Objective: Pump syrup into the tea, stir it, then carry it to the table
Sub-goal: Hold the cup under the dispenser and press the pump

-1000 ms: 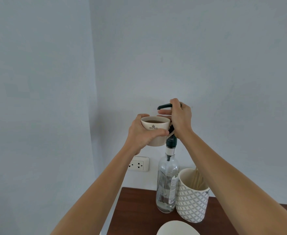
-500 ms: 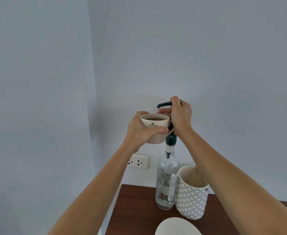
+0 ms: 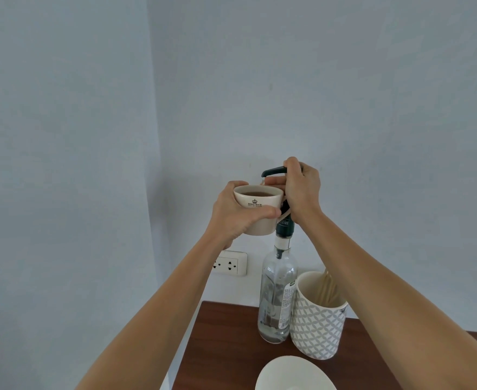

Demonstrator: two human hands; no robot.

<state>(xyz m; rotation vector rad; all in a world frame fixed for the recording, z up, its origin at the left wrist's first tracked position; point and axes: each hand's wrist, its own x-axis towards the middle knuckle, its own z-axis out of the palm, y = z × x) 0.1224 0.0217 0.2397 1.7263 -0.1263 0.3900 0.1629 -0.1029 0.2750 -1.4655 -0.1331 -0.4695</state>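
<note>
Cream ceramic is the material of the cup (image 3: 255, 212), and dark tea fills it close to the rim. The left hand (image 3: 237, 213) is wrapped around the cup's body and holds it in the air, just under the nozzle of the black pump head (image 3: 274, 171). The right hand (image 3: 302, 190) is clenched over the top of this pump, which sits on a clear glass syrup bottle (image 3: 277, 299) standing on the dark wooden counter (image 3: 226, 347). The cup is touching or almost touching the bottle neck; I cannot tell which.

I think several things could go wrong here. The nozzle hangs near the far right edge of the rim, so a small shift of the cup could send the syrup down its outside wall. The bottle is tall and narrow, and a push that is not straight down may tilt it. The tea is high in the cup, so a sudden move could spill it.

Just beside the bottle, on its right, stands a patterned white holder (image 3: 316, 325) with pale wooden stirrers (image 3: 327, 288) inside. A white saucer (image 3: 293, 375) lies at the near edge of the counter, and a wall socket (image 3: 231, 263) is behind the left forearm. Nothing blocks the way to the stirrers except the right arm above them.
</note>
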